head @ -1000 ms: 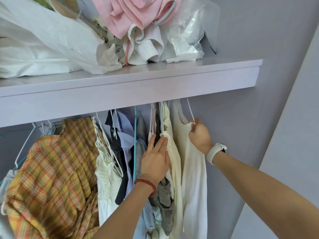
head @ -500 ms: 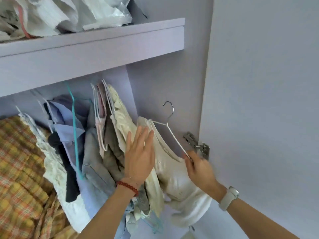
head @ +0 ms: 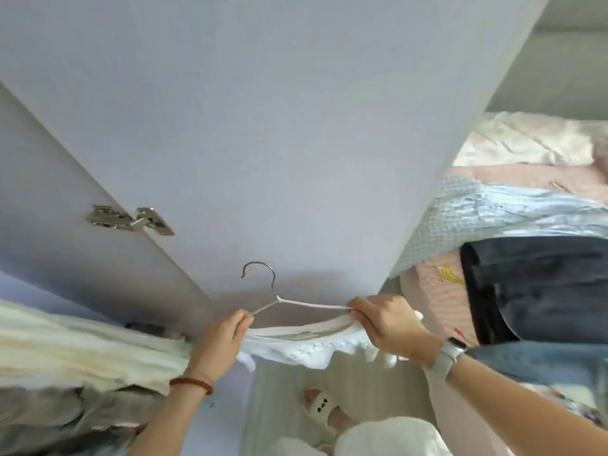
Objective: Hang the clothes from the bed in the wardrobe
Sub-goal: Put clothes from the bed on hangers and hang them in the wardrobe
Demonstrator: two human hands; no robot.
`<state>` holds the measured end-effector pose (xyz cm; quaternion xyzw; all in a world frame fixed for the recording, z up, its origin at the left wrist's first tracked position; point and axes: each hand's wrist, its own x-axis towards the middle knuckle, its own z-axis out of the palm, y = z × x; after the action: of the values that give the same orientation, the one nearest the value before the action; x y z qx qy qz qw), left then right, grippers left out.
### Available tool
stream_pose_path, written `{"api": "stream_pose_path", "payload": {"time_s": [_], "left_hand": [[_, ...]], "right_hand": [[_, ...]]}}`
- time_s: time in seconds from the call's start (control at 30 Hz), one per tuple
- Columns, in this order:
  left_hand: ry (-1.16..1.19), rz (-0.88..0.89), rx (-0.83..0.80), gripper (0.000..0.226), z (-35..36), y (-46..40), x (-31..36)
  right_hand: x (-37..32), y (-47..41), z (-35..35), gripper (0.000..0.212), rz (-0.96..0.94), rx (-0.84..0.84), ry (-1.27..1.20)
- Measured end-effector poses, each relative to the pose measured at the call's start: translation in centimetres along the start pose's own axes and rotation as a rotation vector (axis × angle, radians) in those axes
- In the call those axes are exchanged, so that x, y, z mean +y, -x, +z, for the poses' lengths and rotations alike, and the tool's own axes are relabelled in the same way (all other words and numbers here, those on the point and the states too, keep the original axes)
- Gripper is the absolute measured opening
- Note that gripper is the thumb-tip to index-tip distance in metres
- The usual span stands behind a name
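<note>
left hand [head: 223, 337] pinches hanger [head: 296, 302] end | right hand [head: 385, 320] grips other end with white top [head: 306, 343] | top hangs between hands

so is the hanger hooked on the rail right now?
No, the hanger is off the rail, with the left hand and right hand gripping its two ends.

We hold a wire hanger [head: 297, 302] with both hands: our left hand [head: 221, 340] pinches one end and our right hand [head: 385, 322] pinches the other. A white top [head: 306, 343] hangs from it between our hands. Clothes on the bed [head: 513, 222] lie past our right hand, and the wardrobe door [head: 279, 126] stands above both.
</note>
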<state>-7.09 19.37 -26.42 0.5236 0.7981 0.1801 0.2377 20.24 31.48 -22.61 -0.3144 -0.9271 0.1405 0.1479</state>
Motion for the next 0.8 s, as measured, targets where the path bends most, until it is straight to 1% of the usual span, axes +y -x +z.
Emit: {"api": "stream_pose_path", "payload": {"time_s": [0.07, 0.2, 0.27, 0.37, 0.47, 0.57, 0.6, 0.67, 0.8], "left_hand": [[0.052, 0.076, -0.065, 0.016, 2.8, 0.2, 1.7], [0.168, 0.182, -0.141, 0.013, 6.9, 1.0, 6.8], [0.195, 0.260, -0.201, 0.016, 8.6, 1.3, 10.1], [0.159, 0.429, -0.279, 0.025, 11.4, 2.1, 16.1], [0.123, 0.625, -0.365, 0.021, 15.0, 4.0, 22.8], [0.116, 0.813, -0.468, 0.020, 19.4, 7.4, 29.6], [0.107, 0.864, -0.503, 0.020, 20.8, 8.8, 31.9], [0.096, 0.958, -0.556, 0.023, 23.7, 12.1, 36.4], [0.099, 1.075, -0.657, 0.029, 29.3, 19.7, 44.9]], "right_hand": [[0.8, 4.0, -0.5, 0.021, 0.165, 0.068, 0.019], [1.2, 13.2, -1.2, 0.017, 0.455, 0.163, 0.056], [1.1, 18.5, -1.4, 0.016, 0.624, 0.221, 0.033], [-0.1, 26.0, -1.2, 0.017, 0.905, 0.323, 0.033], [-1.3, 32.5, -2.3, 0.014, 1.139, 0.470, 0.096], [-2.3, 39.1, -4.1, 0.004, 1.309, 0.615, 0.233], [-2.5, 41.4, -4.8, 0.003, 1.373, 0.660, 0.266], [-2.8, 46.1, -6.3, 0.012, 1.466, 0.762, 0.328], [-2.9, 55.8, -9.4, 0.035, 1.489, 0.944, 0.513]]}}
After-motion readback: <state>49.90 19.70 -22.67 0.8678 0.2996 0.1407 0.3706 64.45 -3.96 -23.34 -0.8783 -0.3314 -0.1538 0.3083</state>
